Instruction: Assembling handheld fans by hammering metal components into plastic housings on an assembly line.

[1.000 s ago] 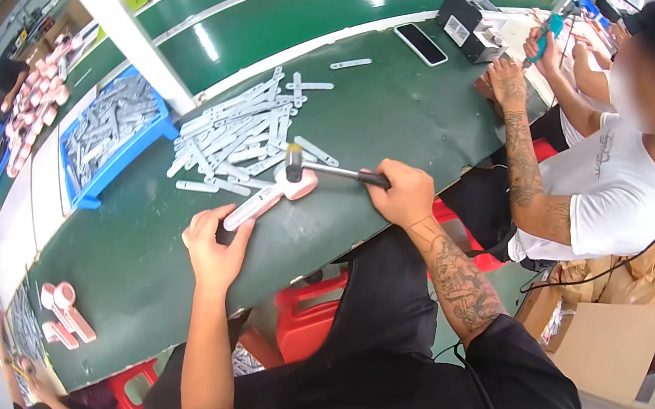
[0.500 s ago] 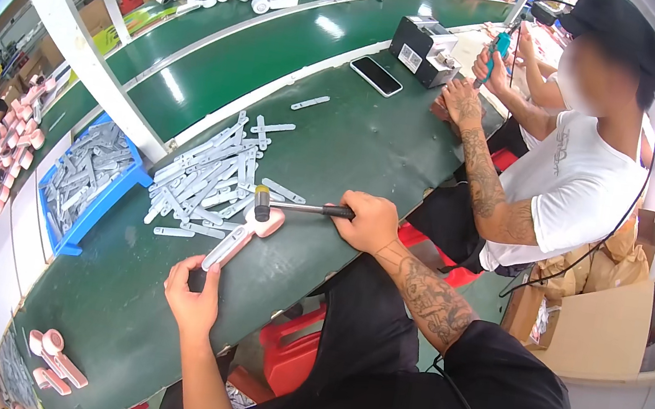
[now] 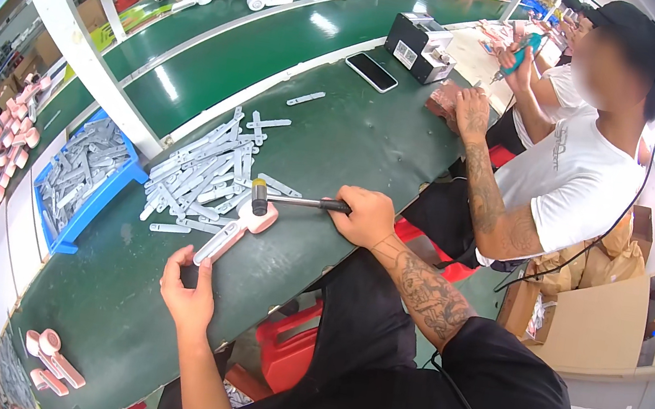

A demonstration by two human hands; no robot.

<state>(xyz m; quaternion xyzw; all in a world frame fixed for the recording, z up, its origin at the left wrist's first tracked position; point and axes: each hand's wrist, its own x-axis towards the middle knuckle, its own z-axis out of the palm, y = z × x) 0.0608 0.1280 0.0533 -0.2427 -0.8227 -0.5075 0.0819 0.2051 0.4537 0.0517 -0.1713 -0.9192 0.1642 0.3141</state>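
Note:
My right hand [image 3: 365, 218] is wrapped round the black grip of a small mallet [image 3: 303, 201] with a metal shaft. The mallet's black and yellow head is over the round end of a pink handheld device housing [image 3: 222, 241]; whether they touch, I cannot tell. A grey strip is set along the housing's handle. My left hand [image 3: 191, 286] holds the handle's near end between thumb and fingers, on the green table. Just beyond lies a loose heap of grey plastic strips [image 3: 201, 173]. More pink housings [image 3: 63, 360] lie at the table's near left.
A blue bin [image 3: 105, 192] of grey strips stands at the left beside a white post [image 3: 90, 34]. Farther back are a phone [image 3: 372, 72], a black box-shaped device [image 3: 420, 47] and a belt with white parts. At right a co-worker [image 3: 597, 160] holds a teal power tool [image 3: 523, 52].
My hands, the mallet and the housing stay nearly in place, while the whole view shifts slightly. The co-worker's teal tool has moved up and away from their other hand.

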